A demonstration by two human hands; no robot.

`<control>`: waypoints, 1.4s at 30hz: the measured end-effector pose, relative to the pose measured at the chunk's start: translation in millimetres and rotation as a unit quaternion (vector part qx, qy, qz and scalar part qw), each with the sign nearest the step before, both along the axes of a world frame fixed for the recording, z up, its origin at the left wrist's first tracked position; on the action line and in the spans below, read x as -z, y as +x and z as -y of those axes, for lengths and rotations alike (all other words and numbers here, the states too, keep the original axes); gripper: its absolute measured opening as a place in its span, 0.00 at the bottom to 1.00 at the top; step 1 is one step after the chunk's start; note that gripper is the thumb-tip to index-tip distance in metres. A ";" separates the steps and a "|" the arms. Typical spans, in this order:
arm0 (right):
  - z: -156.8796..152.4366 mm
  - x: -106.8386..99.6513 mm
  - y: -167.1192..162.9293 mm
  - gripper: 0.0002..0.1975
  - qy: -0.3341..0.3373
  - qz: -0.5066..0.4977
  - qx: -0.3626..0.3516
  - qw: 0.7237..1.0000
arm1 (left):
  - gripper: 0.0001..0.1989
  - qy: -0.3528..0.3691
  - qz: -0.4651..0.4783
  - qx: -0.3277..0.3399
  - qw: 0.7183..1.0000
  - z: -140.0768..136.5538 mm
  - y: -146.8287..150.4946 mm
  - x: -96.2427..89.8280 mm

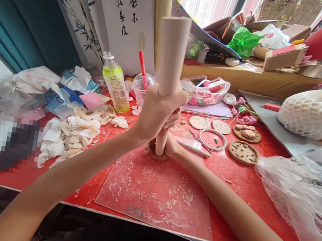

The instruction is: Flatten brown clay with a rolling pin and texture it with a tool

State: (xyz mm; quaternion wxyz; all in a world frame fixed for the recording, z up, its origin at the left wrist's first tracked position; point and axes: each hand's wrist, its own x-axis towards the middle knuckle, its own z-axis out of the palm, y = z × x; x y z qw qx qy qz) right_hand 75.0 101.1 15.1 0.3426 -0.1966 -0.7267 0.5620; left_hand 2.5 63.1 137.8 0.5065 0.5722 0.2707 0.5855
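The roller in the left hand's fingers looks like pale wood, smooth and matt. Below those fingers, the clay at its foot is dull and uneven at the edge. Nearer the wearer than the fingers, the clear plastic sheet is shiny but smeared with dry, crumbly residue; the red worktop around it has a slight gloss. Right of the fingers, the spotted disc is matt, clay-like and pitted, and the plastic bag is thin, creased and glossy. Left of the fingers, the tissues are soft, crumpled paper, and the bottle is see-through, shiny plastic. Far right beyond them, the bowl is polished metal.
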 end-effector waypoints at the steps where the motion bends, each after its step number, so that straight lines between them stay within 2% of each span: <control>1: 0.0 0.2 -0.6 0.17 -0.006 -0.004 -0.001 1.000 | 0.16 0.003 -0.007 0.005 1.000 0.0 1.6 -0.3; 12: -7.8 11.5 -1.6 0.16 -0.042 -0.033 -0.048 0.997 | 0.17 -0.002 -0.004 0.019 1.000 3.5 -3.6 -2.1; 18: -5.2 5.8 -1.7 0.17 -0.060 -0.034 -0.045 0.997 | 0.17 0.011 -0.021 0.012 1.000 1.8 -6.0 -0.1; 26: -7.1 6.6 -1.3 0.16 -0.073 -0.024 -0.058 0.995 | 0.18 0.014 -0.015 0.042 0.999 0.2 -8.8 -5.0; 30: -6.5 6.3 -0.6 0.17 -0.074 -0.031 -0.052 0.995 | 0.17 0.027 -0.031 0.039 0.998 0.8 -11.0 4.5; 33: -4.8 5.5 -0.1 0.18 -0.065 -0.026 -0.041 0.997 | 0.14 0.045 -0.062 0.006 0.997 -0.3 -16.3 18.0; 36: -4.5 5.6 -0.6 0.20 -0.058 -0.037 -0.033 0.997 | 0.15 -0.006 -0.091 -0.005 0.996 -4.3 -21.3 26.9; 38: -5.3 6.2 -1.8 0.21 -0.068 -0.041 -0.033 0.996 | 0.17 -0.034 -0.048 -0.001 0.998 -6.5 -22.6 25.7; 42: -8.1 9.7 -4.9 0.21 -0.083 -0.035 -0.034 0.995 | 0.16 -0.018 0.038 0.020 0.999 -6.1 -20.8 22.0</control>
